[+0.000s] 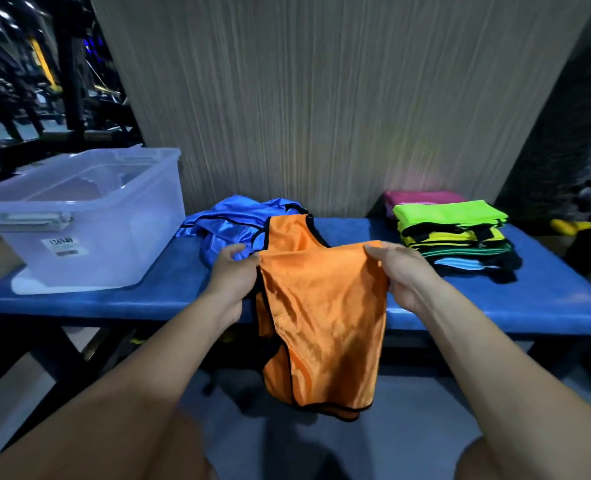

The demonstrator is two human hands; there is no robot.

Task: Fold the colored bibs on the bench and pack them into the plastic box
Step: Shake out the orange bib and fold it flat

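At the near edge of the blue tabletop (546, 299), an orange bib (325, 317) hung from both hands, its upper part draped back onto the padding toward twelve o'clock and its longer part dropping past the edge toward six, so its long axis ran away from and toward the person. The left hand (233, 271) held the top fold at about nine o'clock of the cloth and the right hand (399, 271) at about three, each touching the fabric, neither nearer than the other. On both hands the fingers were closed, pinching the fold between thumb and the other fingers; the fingertips behind the cloth were hidden. A crumpled blue bib (224, 230) lay just behind the left hand, touching the orange one. The clear plastic box (89, 216) stood at ten o'clock, well apart from the hands, open, with something pale orange dimly visible inside. A stack of folded bibs (453, 237), lime on top with pink behind, sat at two o'clock. Judging from this, the coming fold would turn on bringing the hanging end up along that long axis, and the left hand stood on the box side for packing.
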